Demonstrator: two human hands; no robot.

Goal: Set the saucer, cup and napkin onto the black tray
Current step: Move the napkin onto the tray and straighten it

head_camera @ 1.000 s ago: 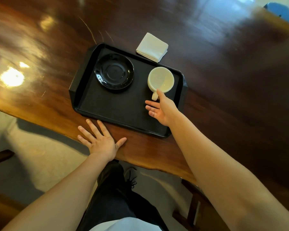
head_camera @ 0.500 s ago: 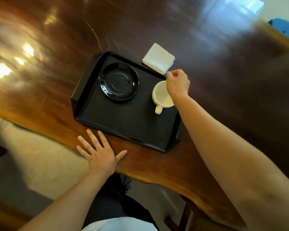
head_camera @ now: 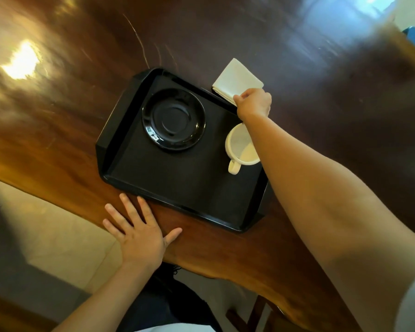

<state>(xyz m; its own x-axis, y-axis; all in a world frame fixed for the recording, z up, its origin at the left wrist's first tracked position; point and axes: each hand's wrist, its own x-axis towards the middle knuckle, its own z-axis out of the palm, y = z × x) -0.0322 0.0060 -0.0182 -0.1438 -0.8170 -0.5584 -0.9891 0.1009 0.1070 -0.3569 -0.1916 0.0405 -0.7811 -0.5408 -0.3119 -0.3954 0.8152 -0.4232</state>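
Your right hand (head_camera: 253,104) pinches the near corner of the folded white napkin (head_camera: 236,80), which lies on the wooden surface (head_camera: 58,144) just past the black tray (head_camera: 177,188). Under your right forearm the cup (head_camera: 241,147) stands on the tray, the saucer (head_camera: 173,119) to its left. Your left hand (head_camera: 139,236) lies flat, fingers spread, just before the tray.

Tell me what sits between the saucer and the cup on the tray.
Nothing: in the head view, only bare black tray floor separates the saucer from the cup.
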